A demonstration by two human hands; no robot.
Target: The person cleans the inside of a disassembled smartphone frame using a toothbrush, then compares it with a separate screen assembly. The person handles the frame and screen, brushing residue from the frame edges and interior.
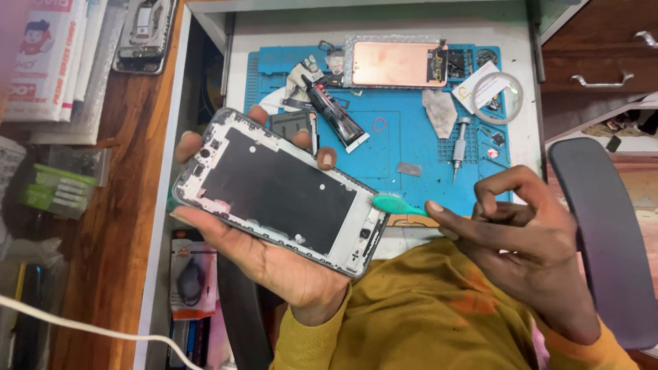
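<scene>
Left hand (274, 264) cradles an opened phone frame (274, 188); right hand (521, 236) grips a green brush (397, 204) against its edge. Orange blister package (193, 274) lies below, white-and-red packets (51, 58) upper left.

L hand (274, 257) w/ phone frame (277, 188), R hand (528, 240) w/ brush (397, 205)

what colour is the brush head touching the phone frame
Teal green: the brush shows best in the head view, against the phone frame.

Two opened phone bodies: one grey-framed (274, 192) in the left hand (274, 264), one copper-backed (396, 63) beyond both hands; one green toothbrush (397, 204).
</scene>
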